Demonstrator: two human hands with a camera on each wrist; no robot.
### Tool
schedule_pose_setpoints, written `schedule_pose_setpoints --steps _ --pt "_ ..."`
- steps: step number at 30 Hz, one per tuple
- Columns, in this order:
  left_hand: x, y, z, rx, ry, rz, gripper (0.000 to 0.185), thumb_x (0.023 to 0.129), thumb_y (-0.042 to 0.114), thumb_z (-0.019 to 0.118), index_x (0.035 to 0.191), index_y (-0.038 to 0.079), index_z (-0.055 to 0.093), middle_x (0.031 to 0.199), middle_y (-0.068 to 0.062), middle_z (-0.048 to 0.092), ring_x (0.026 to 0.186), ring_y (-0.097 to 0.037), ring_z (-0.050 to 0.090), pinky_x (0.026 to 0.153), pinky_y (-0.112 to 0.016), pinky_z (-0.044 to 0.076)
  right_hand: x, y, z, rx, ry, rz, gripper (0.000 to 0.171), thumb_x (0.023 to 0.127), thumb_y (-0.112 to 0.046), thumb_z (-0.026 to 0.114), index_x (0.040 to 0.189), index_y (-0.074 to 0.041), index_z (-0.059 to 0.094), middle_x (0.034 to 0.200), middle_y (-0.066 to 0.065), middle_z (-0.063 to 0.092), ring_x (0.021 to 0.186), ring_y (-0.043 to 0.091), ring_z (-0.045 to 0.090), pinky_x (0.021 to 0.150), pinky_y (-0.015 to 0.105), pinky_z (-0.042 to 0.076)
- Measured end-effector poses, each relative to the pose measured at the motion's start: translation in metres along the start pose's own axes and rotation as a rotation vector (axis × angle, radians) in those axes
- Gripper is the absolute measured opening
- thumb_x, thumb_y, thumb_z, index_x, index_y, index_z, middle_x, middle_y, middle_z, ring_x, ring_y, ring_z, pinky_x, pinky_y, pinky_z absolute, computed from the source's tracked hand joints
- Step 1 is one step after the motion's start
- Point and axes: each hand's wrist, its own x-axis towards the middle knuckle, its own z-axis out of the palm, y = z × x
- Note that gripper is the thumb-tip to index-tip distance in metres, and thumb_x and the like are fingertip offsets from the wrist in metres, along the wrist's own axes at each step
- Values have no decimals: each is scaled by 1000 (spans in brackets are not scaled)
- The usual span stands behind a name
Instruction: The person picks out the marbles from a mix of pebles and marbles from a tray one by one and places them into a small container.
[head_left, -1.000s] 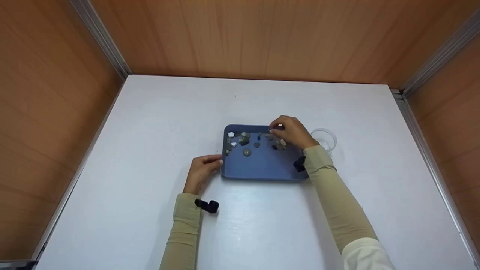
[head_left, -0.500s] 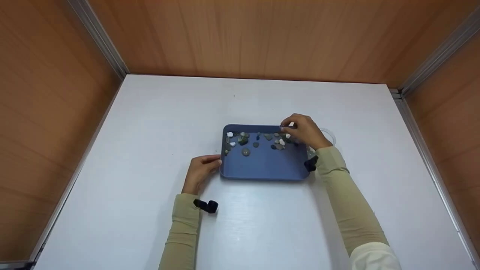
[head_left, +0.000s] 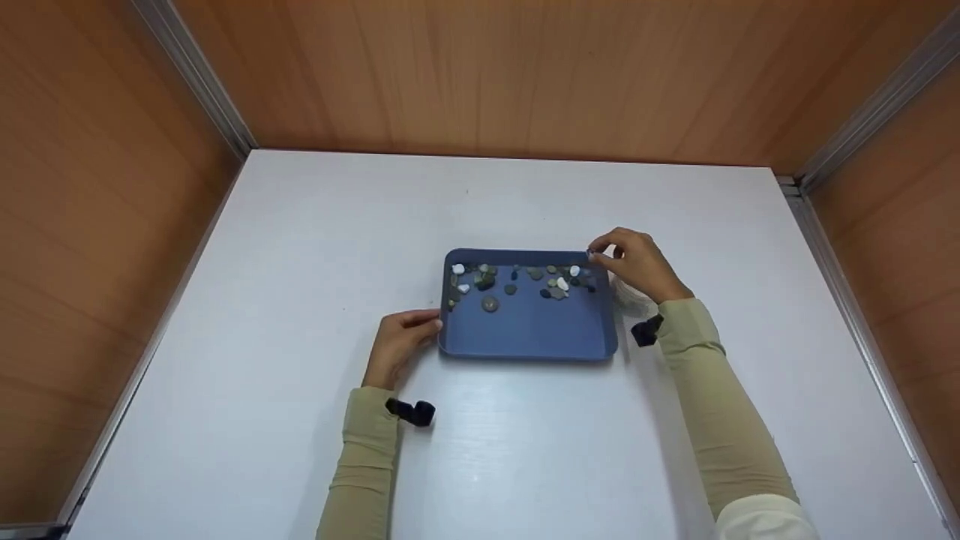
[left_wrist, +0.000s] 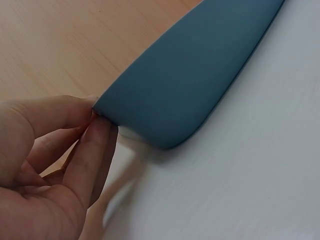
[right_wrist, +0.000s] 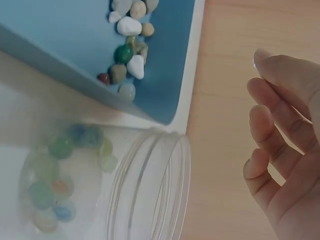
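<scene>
Cataloguing: items on a white worktop [head_left: 525,450], boxed in by wood-grain walls.

Tray: blue tray [head_left: 529,330], shallow and rectangular, at the centre of the head view; rim low, corners rounded.

Tray contents: small pebbles [head_left: 517,281], white, grey, green and one reddish, scattered along the far strip of the tray; near half bare.

Jar: clear jar [right_wrist: 150,190], wide-mouthed, standing just beside the tray's right wall; in the head view mostly hidden behind the right hand.

Jar contents: a handful of pale green, blue and orange pebbles at the bottom, blurred through the wall in the right wrist view.

Left hand: left hand [head_left: 397,341] at the tray's left edge; thumb and forefinger pinch the rim near its corner [left_wrist: 97,112].

Right hand: right hand [head_left: 637,262] raised over the tray's far right corner, above the jar; fingertips drawn together in a narrow grip. A small speck shows at the fingertips in the head view, too small to say whether a pebble is held. In the right wrist view the fingers [right_wrist: 280,115] look loosely curved, with nothing visible between them.

Handling, pebbles: judged hard, smooth, light, likely slippery; best taken singly by a fingertip pinch across the widest part.

Handling, tray: judged stiff and light, apt to slide; hold by the rim.

Handling, jar: judged light, easily tipped.
</scene>
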Motion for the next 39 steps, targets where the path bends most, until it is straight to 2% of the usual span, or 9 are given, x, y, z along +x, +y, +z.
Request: schedule_pose_setpoints --steps 10,19,31,39 --pt "2 -1 0 24 3 -11 29 83 12 74 111 4 71 112 -12 68 95 -14 64 81 -25 53 -14 14 -9 -4 50 -9 17 90 -14 67 104 -7 72 100 9 67 79 20 54 65 26 43" --pt "2 -2 0 29 4 -15 30 83 12 74 112 4 71 114 -13 67 96 -14 64 81 -25 54 -23 25 -16 -1 69 18 15 91 -14 66 103 -7 72 100 9 68 78 19 54 64 23 43" --pt "3 -1 -2 35 -3 -4 30 83 12 75 111 4 72 111 -12 69 91 -13 63 79 -25 53 -29 37 -24 -7 108 9 15 89 -12 69 102 -5 72 98 10 69 76 19 55 62 17 41" --pt "2 0 0 34 1 -12 29 84 12 73 111 4 71 113 -12 68 94 -14 63 80 -24 53 -32 40 -30 -23 106 36 16 88 -13 69 103 -5 72 98 10 69 76 18 54 60 17 40"
